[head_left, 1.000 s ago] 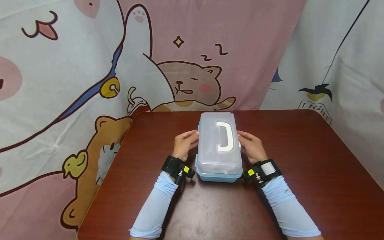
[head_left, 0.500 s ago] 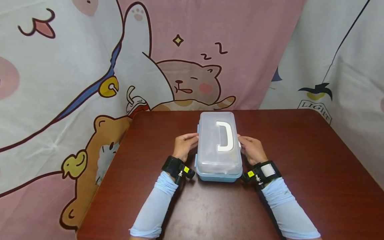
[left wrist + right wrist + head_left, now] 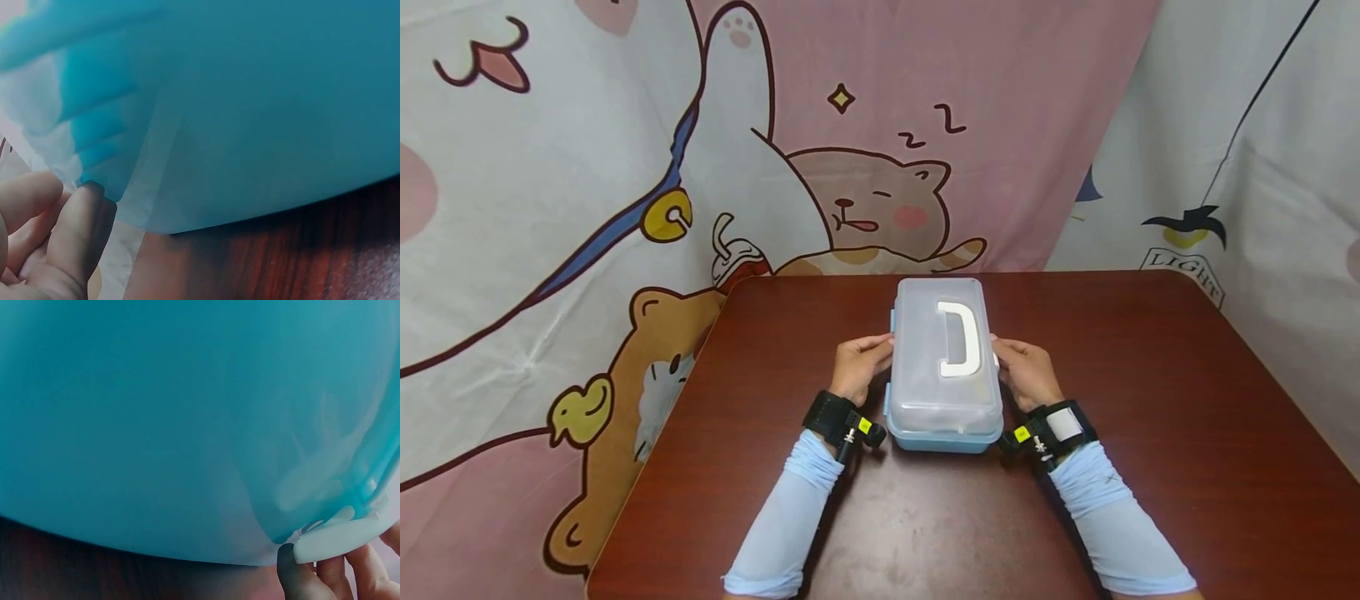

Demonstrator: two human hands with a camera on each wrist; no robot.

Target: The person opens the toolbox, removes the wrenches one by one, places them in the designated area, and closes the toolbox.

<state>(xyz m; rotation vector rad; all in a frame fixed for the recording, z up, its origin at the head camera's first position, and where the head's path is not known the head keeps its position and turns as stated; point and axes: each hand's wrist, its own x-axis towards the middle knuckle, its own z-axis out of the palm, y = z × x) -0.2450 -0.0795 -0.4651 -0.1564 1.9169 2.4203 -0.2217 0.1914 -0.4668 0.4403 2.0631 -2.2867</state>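
Note:
A plastic storage box (image 3: 938, 354) with a clear lid, a blue base and a white carry handle (image 3: 970, 340) lies on the table, its lid down. My left hand (image 3: 859, 367) is at its left side, fingertips touching the wall; in the left wrist view, the fingers (image 3: 78, 231) meet the blue side near its ribs. On the opposite side, my right hand (image 3: 1028, 372) has its fingertips at a white latch (image 3: 340, 540). The fingers (image 3: 303, 578) in the right wrist view touch this latch from below. The lid partly hides both hands' fingertips in the head view.
The brown table (image 3: 1120, 500) extends around the box, its far edge just behind it. A cartoon-printed cloth (image 3: 880, 100) hangs behind and to the sides. Each wrist wears a black strap (image 3: 831, 418) with a small camera close to the box's near corners.
Both hands have shifted slightly nearer along the box's sides, the right fingertips coming down toward the latch. The head view has drifted a little; the box stays in place with its lid down.

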